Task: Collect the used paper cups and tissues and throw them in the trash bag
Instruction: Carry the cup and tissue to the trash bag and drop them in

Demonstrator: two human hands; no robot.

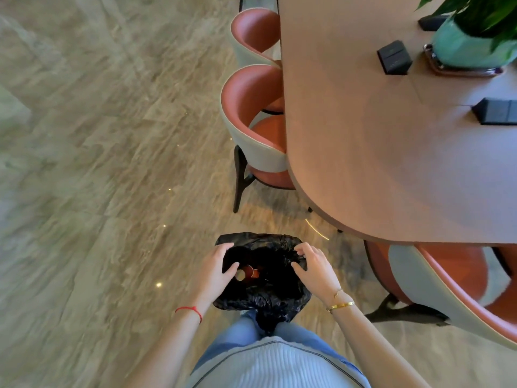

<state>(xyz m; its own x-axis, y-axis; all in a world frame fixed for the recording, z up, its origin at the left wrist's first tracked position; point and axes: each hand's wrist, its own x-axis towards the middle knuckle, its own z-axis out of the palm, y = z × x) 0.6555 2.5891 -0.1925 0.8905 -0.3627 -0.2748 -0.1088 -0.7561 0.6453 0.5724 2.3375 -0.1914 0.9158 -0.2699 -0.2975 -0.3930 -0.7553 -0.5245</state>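
A black trash bag (pixel 268 298) hangs open in front of me, low in the head view. My left hand (pixel 216 268) grips its left rim and my right hand (pixel 314 266) grips its right rim, holding the mouth apart. Inside the bag lie red paper cups (pixel 249 271), one showing its pale round bottom. No tissues are visible; the bag's depth is dark.
A long brown table (pixel 377 149) fills the right, carrying a potted plant in a green pot (pixel 470 49) and black boxes (pixel 394 57). Red-and-grey chairs (pixel 251 121) stand tucked along its left edge, another chair (pixel 447 289) at lower right. Marble floor (pixel 98 163) spreads to the left.
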